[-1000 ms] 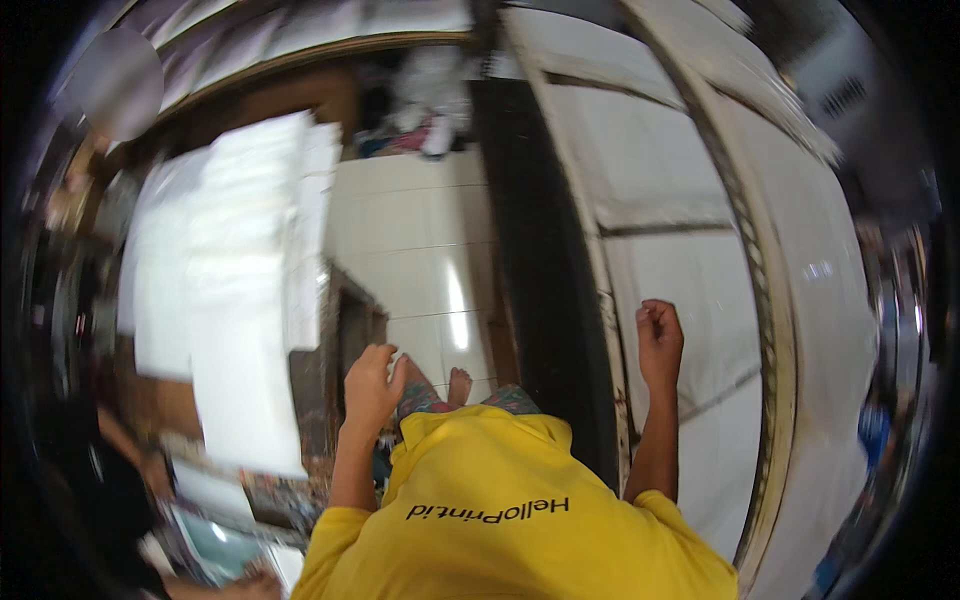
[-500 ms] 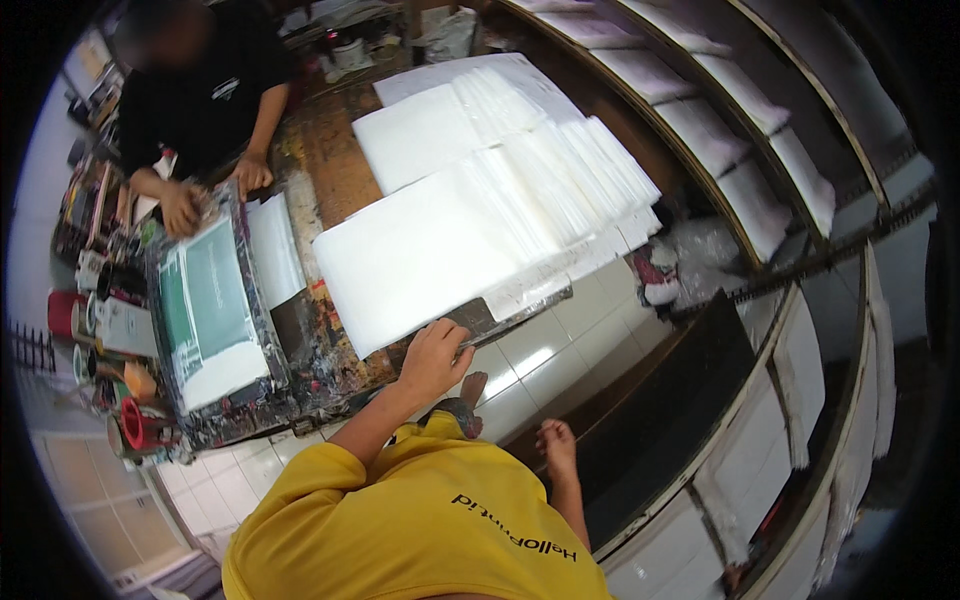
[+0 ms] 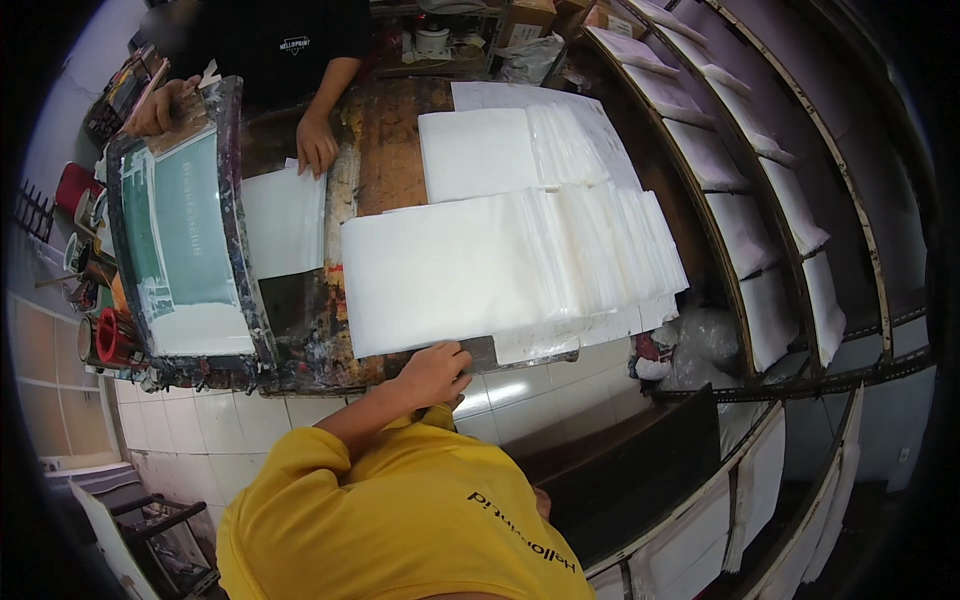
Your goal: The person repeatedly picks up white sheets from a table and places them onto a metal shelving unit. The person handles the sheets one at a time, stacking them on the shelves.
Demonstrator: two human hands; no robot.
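Note:
My left hand (image 3: 435, 373) rests at the front edge of the printing table (image 3: 370, 372), its fingers loosely curled over the edge beside a broad stack of white sheets (image 3: 430, 270). Behind that stack lie overlapping rows of more white sheets (image 3: 480, 150). Of my right side only a sliver of skin (image 3: 541, 503) shows beyond my yellow shirt, so its fingers are hidden. At the far left a co-worker's hand (image 3: 160, 108) holds the upper end of a screen-printing frame (image 3: 240, 200) with green mesh. The co-worker's other hand (image 3: 317, 148) touches white sheets (image 3: 285, 225) beside the frame.
Drying racks (image 3: 715, 225) loaded with white sheets curve along the right, with another rack (image 3: 690, 485) low and near me. Paint tubs and a red ring-shaped container (image 3: 108, 338) crowd the left. Clear plastic bags (image 3: 705, 345) lie near the table's right end.
The view has turned, shifting the table scene. My left hand stays at the table edge; my right hand has slipped mostly out of sight. The co-worker's hand has moved onto the sheets beside the frame.

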